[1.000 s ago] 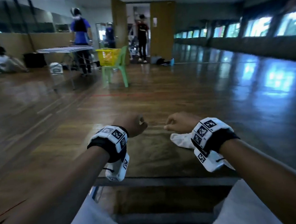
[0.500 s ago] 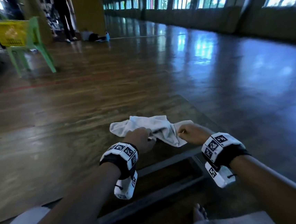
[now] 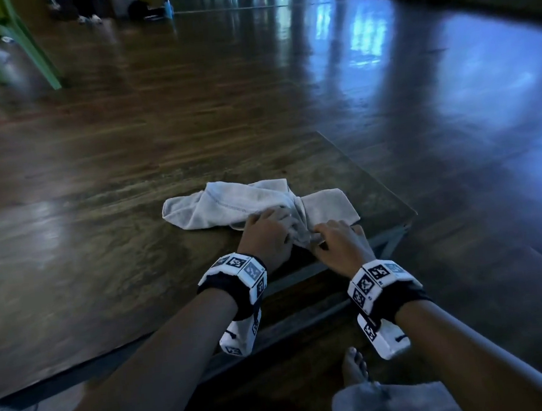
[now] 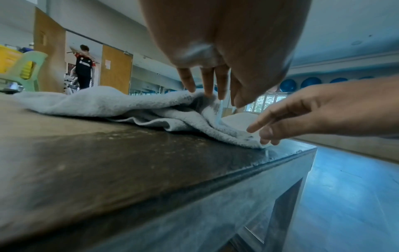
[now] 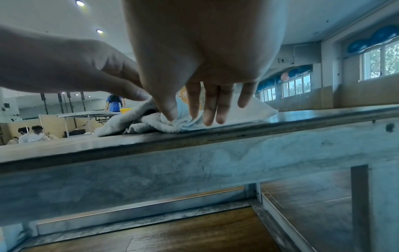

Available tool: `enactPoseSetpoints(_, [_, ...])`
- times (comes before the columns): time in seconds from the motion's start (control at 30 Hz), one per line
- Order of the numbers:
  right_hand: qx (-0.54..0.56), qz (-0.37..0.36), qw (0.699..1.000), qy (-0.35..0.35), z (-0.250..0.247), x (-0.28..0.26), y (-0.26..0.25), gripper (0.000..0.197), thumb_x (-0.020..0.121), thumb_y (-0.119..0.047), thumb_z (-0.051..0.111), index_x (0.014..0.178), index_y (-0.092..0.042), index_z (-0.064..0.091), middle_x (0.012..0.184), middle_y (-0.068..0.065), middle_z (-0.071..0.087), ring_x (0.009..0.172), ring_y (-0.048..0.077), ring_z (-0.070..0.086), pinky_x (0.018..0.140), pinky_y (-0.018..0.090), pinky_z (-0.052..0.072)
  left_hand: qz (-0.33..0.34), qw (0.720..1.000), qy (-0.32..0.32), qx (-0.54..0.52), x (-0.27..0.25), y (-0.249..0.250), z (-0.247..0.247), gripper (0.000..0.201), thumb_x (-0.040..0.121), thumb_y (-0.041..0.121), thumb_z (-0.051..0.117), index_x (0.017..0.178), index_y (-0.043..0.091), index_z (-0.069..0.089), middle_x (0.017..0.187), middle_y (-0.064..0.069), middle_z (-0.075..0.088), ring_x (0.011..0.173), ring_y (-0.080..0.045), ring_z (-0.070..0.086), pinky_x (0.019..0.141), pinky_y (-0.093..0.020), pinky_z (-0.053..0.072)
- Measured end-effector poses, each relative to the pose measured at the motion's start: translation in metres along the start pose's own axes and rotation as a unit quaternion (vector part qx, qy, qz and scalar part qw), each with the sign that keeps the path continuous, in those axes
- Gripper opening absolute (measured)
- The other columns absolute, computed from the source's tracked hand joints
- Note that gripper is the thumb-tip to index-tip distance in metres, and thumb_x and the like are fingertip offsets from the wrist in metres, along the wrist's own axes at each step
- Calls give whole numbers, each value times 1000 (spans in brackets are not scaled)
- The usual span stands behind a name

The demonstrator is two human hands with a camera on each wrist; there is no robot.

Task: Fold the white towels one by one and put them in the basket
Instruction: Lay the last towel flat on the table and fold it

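Your left hand (image 3: 266,235): straight fingertips on the crumpled towel (image 3: 230,206) by the table's (image 3: 102,254) near right corner. Right hand (image 3: 339,245) fingertips sit in the fold; pinch or press, can't tell.

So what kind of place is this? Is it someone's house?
Probably not a house. It looks like a gym or exercise hall: a wide, shiny wooden floor, big blue exercise balls stored up by the windows, and other people at a folding table further off.
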State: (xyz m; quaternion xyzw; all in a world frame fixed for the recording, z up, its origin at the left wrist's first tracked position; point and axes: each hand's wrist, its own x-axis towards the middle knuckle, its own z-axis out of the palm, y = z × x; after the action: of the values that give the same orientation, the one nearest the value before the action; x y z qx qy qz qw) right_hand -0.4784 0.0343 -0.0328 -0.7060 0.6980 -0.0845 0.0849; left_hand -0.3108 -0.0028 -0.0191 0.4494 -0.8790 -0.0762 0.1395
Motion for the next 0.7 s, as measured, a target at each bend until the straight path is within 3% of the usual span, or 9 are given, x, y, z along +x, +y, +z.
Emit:
enactPoseSetpoints(0.23, [54, 76, 996, 4, 8, 20, -6, 24, 88, -45, 52, 86, -24, 63, 100, -2, 59, 102, 21, 50, 88, 40, 30, 10, 997, 44, 66, 31, 2, -1, 29, 90, 19, 44, 115, 21, 59, 144, 4, 40, 135, -14, 27, 104, -44, 14])
enactPoseSetpoints(0.43, [114, 85, 989, 32, 8, 20, -6, 5, 85, -29, 56, 82, -26, 53, 88, -10, 53, 100, 17, 48, 90, 37, 26, -32, 992, -52, 106, 44, -6, 6, 28, 93, 25, 38, 111, 29, 59, 120, 4, 53, 118, -19, 40, 94, -45, 25])
enactPoseSetpoints(0.57, [173, 70, 979, 86, 4, 18, -1, 7, 83, -29, 57, 80, -25, 52, 81, -11, 59, 87, 11, 52, 85, 31, 23, -39, 989, -99, 102, 40, -10, 6, 33, 90, 26, 45, 119, 37, 55, 121, -2, 44, 118, -24, 33, 94, -44, 24])
enactPoseSetpoints(0.7, [177, 20, 978, 107, -11, 15, -1, 13, 84, -32, 60, 78, -27, 49, 75, -14, 56, 80, 7, 51, 83, 29, 22, -84, 989, -105, 60, 36, -13, 0, 26, 89, 28, 48, 111, 40, 56, 122, -4, 43, 119, -26, 32, 94, -46, 21])
